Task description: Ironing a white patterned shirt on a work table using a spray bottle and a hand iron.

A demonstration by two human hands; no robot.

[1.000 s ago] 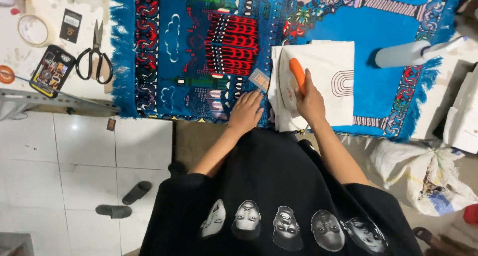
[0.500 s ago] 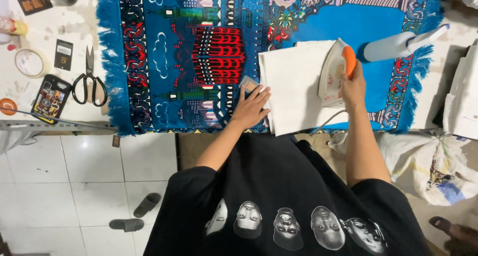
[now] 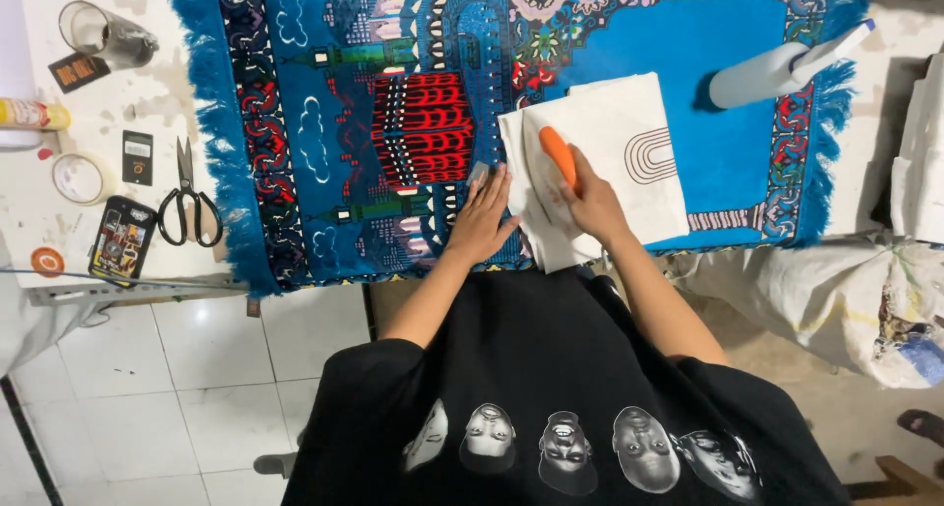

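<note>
A folded white cloth [image 3: 629, 137] with an arch print lies on a blue patterned rug [image 3: 393, 122] spread over the table. My right hand [image 3: 588, 203] grips the orange handle of a clothes iron [image 3: 551, 167] resting on the left part of the cloth. My left hand [image 3: 484, 216] lies flat, fingers spread, on the rug at the cloth's left edge.
A white spray bottle [image 3: 777, 68] lies on the rug at the upper right. Left of the rug are black scissors [image 3: 187, 201], a phone [image 3: 120, 240], a tape roll [image 3: 81, 177] and a glass [image 3: 103, 36]. Folded white cloths [image 3: 919, 162] and a sack [image 3: 836, 290] sit at the right.
My right hand has slid the iron from the cloth's right side back to its left part. My left hand stays at the cloth's left edge.
</note>
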